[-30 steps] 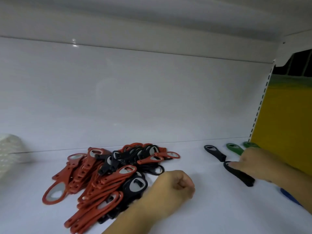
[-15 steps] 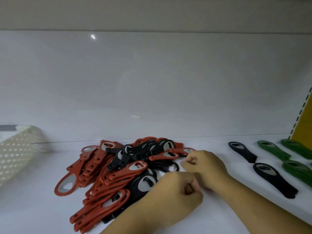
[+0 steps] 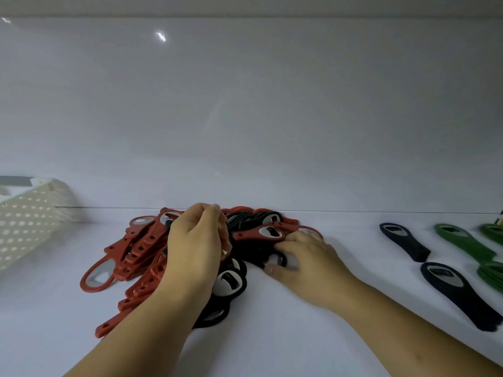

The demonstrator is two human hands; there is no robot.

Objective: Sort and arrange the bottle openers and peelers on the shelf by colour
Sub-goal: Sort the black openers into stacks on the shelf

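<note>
Openers (image 3: 141,248), red and black, lie heaped on the shelf (image 3: 299,336) near its back edge: likely light, stiff, slick, best pinched by the handle. Right hand (image 3: 307,265) fingers pinch a black opener (image 3: 276,259); left hand (image 3: 193,248) fingers curl, grip unclear.

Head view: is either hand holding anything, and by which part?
Right hand seems to pinch a black opener at the pile's right edge, near its metal head. Left hand curls over the pile; hold cannot be told.
</note>
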